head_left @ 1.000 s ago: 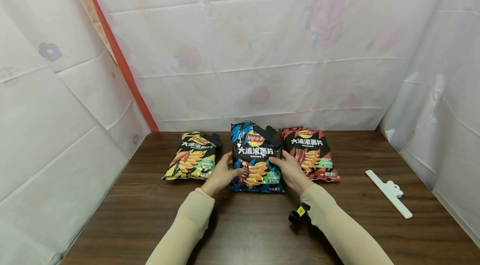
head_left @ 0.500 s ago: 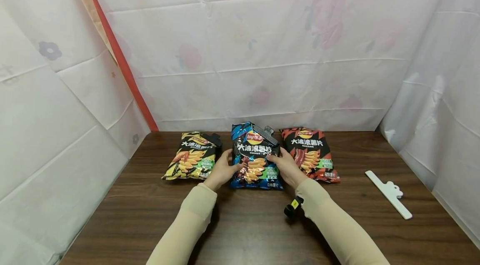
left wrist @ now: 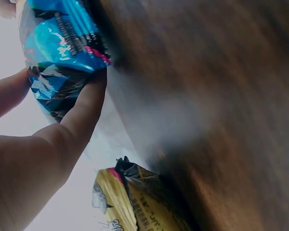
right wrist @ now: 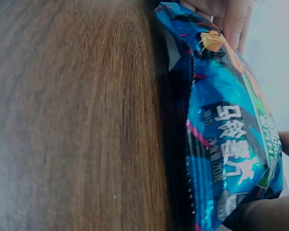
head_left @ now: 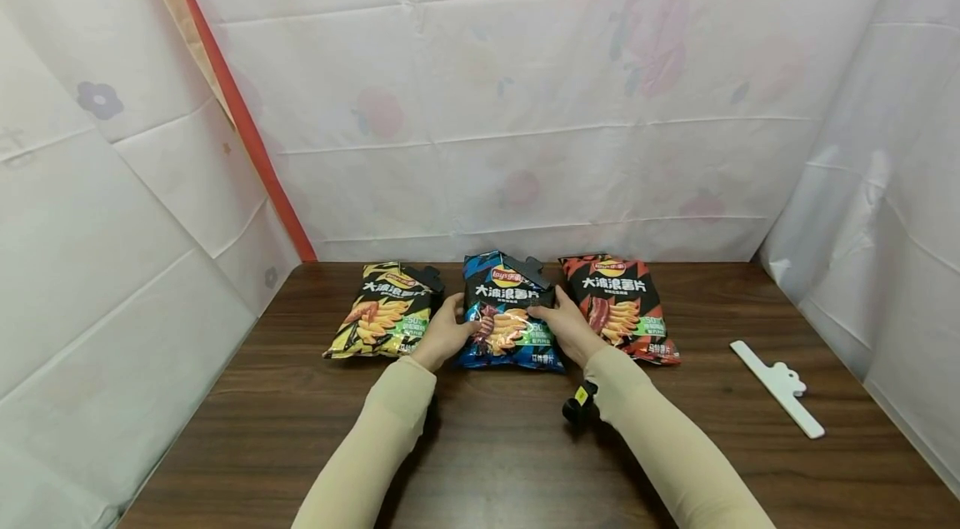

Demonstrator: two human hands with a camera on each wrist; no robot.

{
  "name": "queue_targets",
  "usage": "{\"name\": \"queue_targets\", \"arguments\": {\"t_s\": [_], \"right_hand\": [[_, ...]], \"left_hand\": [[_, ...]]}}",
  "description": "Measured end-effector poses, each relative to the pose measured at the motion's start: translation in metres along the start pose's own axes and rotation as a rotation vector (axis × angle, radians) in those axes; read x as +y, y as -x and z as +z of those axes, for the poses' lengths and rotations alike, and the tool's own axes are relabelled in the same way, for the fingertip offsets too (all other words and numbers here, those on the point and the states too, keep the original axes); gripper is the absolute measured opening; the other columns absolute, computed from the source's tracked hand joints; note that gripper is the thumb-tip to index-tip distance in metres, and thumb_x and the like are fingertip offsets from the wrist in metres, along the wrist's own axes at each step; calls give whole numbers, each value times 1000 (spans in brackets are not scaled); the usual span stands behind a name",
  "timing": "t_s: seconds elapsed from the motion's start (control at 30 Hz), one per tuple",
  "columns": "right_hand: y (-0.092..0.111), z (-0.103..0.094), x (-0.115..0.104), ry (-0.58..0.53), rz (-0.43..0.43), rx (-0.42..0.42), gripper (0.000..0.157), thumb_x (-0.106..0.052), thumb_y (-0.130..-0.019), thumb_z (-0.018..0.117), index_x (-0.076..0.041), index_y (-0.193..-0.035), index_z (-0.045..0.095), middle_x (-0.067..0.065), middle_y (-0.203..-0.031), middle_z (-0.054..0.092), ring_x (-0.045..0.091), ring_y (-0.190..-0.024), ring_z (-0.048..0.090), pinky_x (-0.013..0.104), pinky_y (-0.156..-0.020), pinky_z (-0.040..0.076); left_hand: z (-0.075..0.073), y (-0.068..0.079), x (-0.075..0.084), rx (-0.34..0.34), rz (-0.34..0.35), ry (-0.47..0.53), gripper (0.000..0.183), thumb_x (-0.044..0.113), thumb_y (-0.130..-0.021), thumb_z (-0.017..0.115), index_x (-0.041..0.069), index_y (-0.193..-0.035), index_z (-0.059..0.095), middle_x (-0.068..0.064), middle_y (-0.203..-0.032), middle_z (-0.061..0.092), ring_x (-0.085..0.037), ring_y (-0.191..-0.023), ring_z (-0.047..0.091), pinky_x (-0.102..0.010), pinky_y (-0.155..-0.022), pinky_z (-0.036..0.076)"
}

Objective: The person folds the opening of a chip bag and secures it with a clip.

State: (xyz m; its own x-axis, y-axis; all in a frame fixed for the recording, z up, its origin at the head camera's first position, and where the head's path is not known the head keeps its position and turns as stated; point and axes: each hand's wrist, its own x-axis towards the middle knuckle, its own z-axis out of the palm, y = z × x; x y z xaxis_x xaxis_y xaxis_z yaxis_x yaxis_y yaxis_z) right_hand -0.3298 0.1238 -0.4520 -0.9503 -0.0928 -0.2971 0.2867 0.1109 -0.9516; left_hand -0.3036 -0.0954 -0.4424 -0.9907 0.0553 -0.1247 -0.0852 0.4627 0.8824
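Both hands hold a blue-and-black chip bag [head_left: 517,308] between them, one at each side. My left hand [head_left: 447,333] grips its left edge, thumb across the front; my right hand [head_left: 572,327] does the same on the right. A black bag clip [head_left: 529,271] sits slantwise over the bag's folded upper right corner. In the right wrist view the blue bag's [right wrist: 221,134] bottom seam is close over the wood. The left wrist view shows left-hand fingers [left wrist: 84,108] reaching under the blue bag [left wrist: 67,43].
A yellow chip bag [head_left: 382,316] with a black clip [head_left: 423,277] lies to the left. On the right lies a red chip bag [head_left: 618,304], its top corner folded. A white clip [head_left: 780,386] rests farther right on the brown wooden table [head_left: 495,462]. White patterned sheets [head_left: 525,96] surround it.
Both hands have lowered the blue bag and tipped it back toward the table. The right wrist has shifted slightly left. The yellow bag, red bag and white clip stay put.
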Motion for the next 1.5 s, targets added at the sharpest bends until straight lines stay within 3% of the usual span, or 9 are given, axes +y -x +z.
{"name": "queue_targets", "arguments": {"t_s": [0.33, 0.87, 1.5], "right_hand": [[-1, -2, -2, 60, -9, -8, 89, -17, -96, 62, -11, -159, -1, 16, -165, -1, 34, -153, 2, 52, -120, 17], [2, -4, -2, 67, -34, -37, 86, -18, -97, 60, -8, -159, 1, 17, -165, -2, 35, -152, 0, 53, -120, 16], [9, -6, -8, 115, -30, -46, 80, -21, -99, 57, -11, -159, 5, 16, -165, 1, 36, -152, 6, 55, -119, 17]], "left_hand": [[-3, -4, 1, -7, -7, 0, 67, 17, -98, 60, 8, -155, 26, -22, -151, 39, -40, -139, 38, -56, -105, 41], [-2, -5, 2, -2, -20, -3, 65, 18, -99, 60, 8, -154, 27, -22, -150, 39, -40, -139, 38, -56, -106, 40], [-2, -5, 2, -2, 3, -42, 63, 20, -99, 59, 6, -153, 28, -24, -149, 40, -41, -137, 40, -56, -105, 40]]}}
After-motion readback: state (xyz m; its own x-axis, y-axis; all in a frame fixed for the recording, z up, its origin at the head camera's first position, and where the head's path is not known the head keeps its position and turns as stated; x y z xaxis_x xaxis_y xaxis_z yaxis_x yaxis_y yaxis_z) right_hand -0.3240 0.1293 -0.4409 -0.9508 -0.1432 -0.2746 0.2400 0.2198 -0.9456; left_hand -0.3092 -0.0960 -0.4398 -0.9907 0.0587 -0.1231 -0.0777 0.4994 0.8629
